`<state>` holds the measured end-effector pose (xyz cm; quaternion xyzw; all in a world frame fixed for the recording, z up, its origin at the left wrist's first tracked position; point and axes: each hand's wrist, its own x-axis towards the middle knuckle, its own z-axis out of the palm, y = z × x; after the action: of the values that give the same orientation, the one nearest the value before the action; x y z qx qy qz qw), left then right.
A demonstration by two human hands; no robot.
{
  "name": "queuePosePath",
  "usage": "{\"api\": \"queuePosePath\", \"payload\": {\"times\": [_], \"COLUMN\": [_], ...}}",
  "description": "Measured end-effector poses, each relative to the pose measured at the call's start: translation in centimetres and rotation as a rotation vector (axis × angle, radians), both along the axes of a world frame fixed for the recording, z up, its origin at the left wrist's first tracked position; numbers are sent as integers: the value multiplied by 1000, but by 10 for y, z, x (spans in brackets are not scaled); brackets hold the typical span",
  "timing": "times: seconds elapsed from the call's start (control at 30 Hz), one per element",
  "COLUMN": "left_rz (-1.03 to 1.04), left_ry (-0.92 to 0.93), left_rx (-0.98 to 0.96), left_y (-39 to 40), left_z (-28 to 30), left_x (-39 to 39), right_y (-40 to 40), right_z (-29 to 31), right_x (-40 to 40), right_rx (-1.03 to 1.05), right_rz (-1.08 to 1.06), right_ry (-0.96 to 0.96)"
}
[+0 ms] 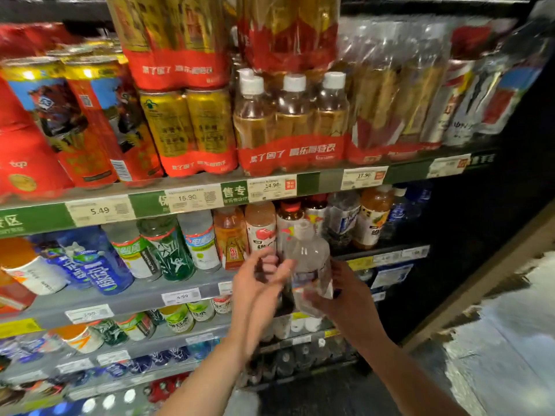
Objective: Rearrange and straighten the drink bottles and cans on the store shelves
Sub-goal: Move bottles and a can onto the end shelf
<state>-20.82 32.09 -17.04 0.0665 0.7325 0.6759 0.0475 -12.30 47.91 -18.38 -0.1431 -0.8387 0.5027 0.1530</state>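
My right hand (pixel 345 298) grips a clear plastic bottle (pixel 309 262) with a pale label, upright, in front of the second shelf. My left hand (pixel 258 283) is beside it on the left, fingers loosely spread, the fingertips close to the bottle's side; whether they touch it is unclear. Behind the bottle stand an orange tea bottle (pixel 231 235), a peach drink bottle (pixel 261 226) and a red-capped bottle (pixel 289 217) in a row on the second shelf (pixel 180 283).
The top shelf (pixel 210 193) carries shrink-wrapped packs of gold cans (pixel 192 130) and tea bottles (pixel 288 121), plus tall cans (pixel 75 115) at left. Lower shelves hold blue and green bottles (pixel 102 271). A dark shelf end and pale floor (pixel 495 340) lie to the right.
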Motion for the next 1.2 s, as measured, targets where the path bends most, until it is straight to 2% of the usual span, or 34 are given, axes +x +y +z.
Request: {"api": "queuePosePath", "payload": {"times": [0.13, 0.27, 0.37, 0.5, 0.7, 1.0, 1.2], "left_rz": [433, 540, 618, 657, 665, 755, 706], "left_ry": [171, 201, 214, 238, 276, 261, 242], "left_rx": [-201, -312, -309, -342, -440, -348, -271], "left_y": [-4, 10, 24, 32, 23, 42, 39], "left_z": [-14, -14, -17, -22, -29, -25, -23], "left_x": [-37, -60, -64, -68, -70, -69, -70], "right_y": [49, 93, 122, 165, 218, 255, 283], "right_z": [-9, -17, -23, -32, -31, -22, -21], "right_x": [10, 10, 6, 3, -4, -24, -36], "right_rx": [-72, -111, -139, -186, -161, -240, -150], "right_rz": [-72, -170, -290, -427, -438, -273, -186], "right_ry": [-1, 31, 69, 156, 185, 233, 179]}}
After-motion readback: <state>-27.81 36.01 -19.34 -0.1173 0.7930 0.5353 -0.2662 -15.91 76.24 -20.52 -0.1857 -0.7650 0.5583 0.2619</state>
